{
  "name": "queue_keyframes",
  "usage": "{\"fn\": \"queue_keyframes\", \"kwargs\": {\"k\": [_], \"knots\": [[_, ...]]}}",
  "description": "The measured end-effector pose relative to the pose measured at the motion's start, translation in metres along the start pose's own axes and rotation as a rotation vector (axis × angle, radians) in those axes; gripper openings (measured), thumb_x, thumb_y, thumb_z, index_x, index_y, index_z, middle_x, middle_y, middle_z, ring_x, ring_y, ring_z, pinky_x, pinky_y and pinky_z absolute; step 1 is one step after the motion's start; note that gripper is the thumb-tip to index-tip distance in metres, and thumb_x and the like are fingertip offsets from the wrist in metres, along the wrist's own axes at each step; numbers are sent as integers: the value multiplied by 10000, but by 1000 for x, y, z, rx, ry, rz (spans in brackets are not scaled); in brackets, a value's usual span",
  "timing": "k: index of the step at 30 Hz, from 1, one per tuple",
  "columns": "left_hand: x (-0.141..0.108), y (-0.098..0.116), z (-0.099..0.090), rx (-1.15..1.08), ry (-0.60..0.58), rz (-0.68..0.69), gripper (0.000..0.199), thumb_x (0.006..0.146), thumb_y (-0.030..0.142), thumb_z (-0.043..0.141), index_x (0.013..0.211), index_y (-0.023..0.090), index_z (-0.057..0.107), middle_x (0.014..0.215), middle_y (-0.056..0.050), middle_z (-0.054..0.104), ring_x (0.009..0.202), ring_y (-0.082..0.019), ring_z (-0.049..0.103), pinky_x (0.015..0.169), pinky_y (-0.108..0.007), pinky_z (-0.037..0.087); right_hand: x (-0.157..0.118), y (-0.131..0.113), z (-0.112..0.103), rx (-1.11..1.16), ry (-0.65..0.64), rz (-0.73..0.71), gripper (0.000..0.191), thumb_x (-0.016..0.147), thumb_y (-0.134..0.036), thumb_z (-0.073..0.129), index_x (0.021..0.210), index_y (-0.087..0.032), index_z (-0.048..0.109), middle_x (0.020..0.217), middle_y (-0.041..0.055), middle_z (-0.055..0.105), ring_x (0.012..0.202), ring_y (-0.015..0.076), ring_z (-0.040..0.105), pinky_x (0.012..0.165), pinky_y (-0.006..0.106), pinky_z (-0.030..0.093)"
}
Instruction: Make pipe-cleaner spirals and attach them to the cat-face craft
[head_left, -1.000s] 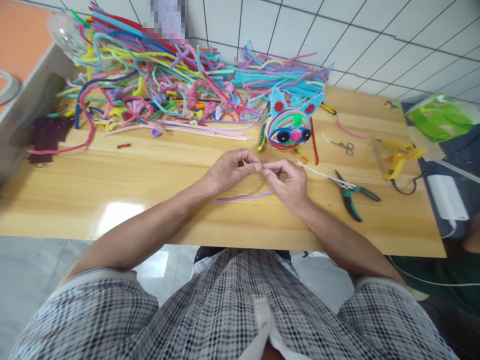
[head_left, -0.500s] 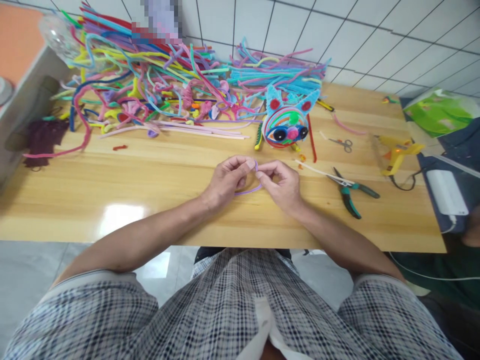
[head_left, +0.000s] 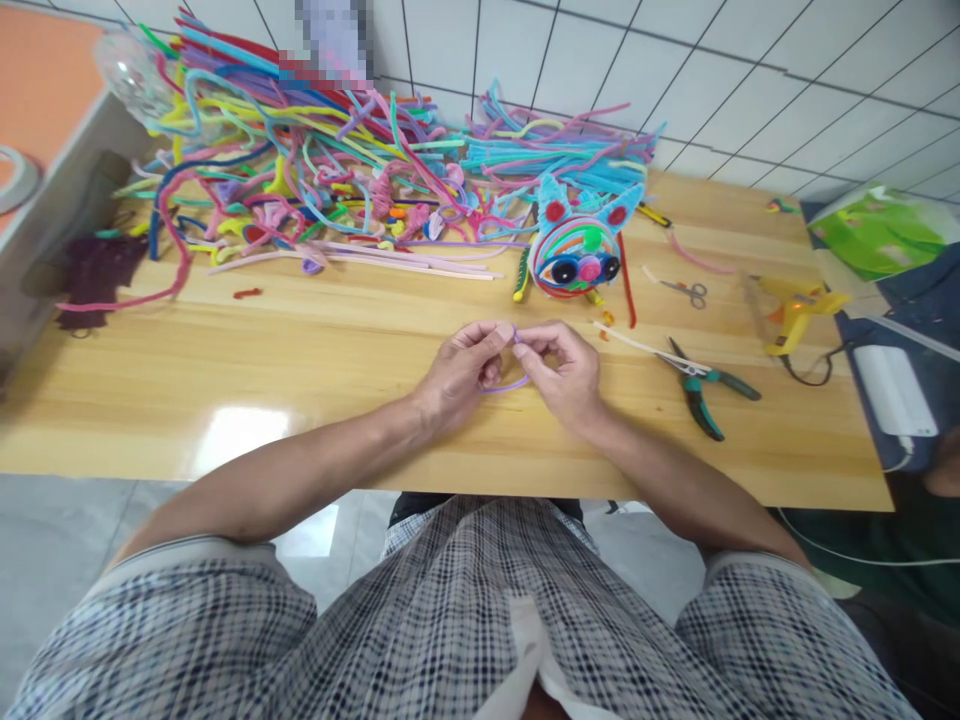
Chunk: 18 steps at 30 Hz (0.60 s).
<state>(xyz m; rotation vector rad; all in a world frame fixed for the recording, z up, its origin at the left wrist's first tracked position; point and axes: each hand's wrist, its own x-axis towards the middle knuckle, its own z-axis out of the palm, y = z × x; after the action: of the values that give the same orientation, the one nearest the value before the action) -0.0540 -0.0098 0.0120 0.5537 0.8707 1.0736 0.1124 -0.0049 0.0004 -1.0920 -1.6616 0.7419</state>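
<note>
A purple pipe cleaner (head_left: 508,387) is pinched between both hands above the table's near middle, part of it curving below the fingers. My left hand (head_left: 466,368) closes thumb and fingers on it; my right hand (head_left: 561,370) grips it close by, fingertips almost touching the left ones. The piece between the fingertips is mostly hidden. Just beyond the hands sits a round cat-like head (head_left: 576,255) of coloured pipe cleaners, with blue ears, dark eyes and a pink nose.
Heaped pipe cleaners (head_left: 300,170) cover the back left, and a blue bundle (head_left: 555,155) lies beside them. On the right are pliers (head_left: 697,385), small scissors (head_left: 688,292), a yellow glue gun (head_left: 799,312) and a white power block (head_left: 896,390). A red scrap (head_left: 247,293) lies at left.
My left hand has shifted slightly right, its thumb and fingers closer to the right hand. The purple pipe cleaner stays held in both; the view has moved a little.
</note>
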Motion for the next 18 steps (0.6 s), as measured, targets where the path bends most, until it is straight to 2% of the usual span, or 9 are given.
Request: {"fn": "queue_keyframes", "kwargs": {"k": [3, 6, 10, 13, 18], "knots": [[-3, -1, 3, -32, 1, -33, 350, 828, 434, 949, 861, 204, 687, 596, 78, 485, 508, -68, 399, 494, -218, 307, -1, 1, 3, 50, 12, 60, 71, 947, -317, 753, 973, -251, 760, 801, -10, 749, 681, 145, 635, 664, 309, 535], [-5, -4, 5, -74, -21, -48, 380, 771, 450, 983, 851, 201, 708, 595, 79, 475, 512, -67, 379, 489, -219, 298, -2, 1, 6, 111, 22, 105, 145, 937, -387, 790, 971, -250, 754, 802, -11, 753, 682, 142, 638, 658, 301, 532], [-5, -5, 3, -29, -46, -4, 450, 712, 541, 995, 893, 198, 768, 587, 77, 482, 518, -71, 370, 490, -228, 280, 0, 2, 5, 171, 50, 134, 150, 922, -383, 810, 930, -246, 751, 796, -13, 750, 664, 129, 616, 630, 283, 499], [4, 0, -3, 170, -30, 79, 450, 731, 567, 962, 945, 199, 816, 569, 71, 509, 523, -81, 371, 510, -248, 273, 5, 4, 1, 170, 54, 165, 171, 890, -383, 826, 879, -241, 732, 711, -35, 692, 606, 116, 554, 577, 267, 446], [23, 16, -17, 556, -110, 314, 303, 769, 462, 915, 850, 184, 826, 763, -11, 745, 674, -123, 559, 665, -271, 422, 12, 7, -7, 101, -32, 145, 194, 878, -400, 820, 849, -239, 716, 682, -36, 670, 602, 122, 551, 575, 275, 430]]}}
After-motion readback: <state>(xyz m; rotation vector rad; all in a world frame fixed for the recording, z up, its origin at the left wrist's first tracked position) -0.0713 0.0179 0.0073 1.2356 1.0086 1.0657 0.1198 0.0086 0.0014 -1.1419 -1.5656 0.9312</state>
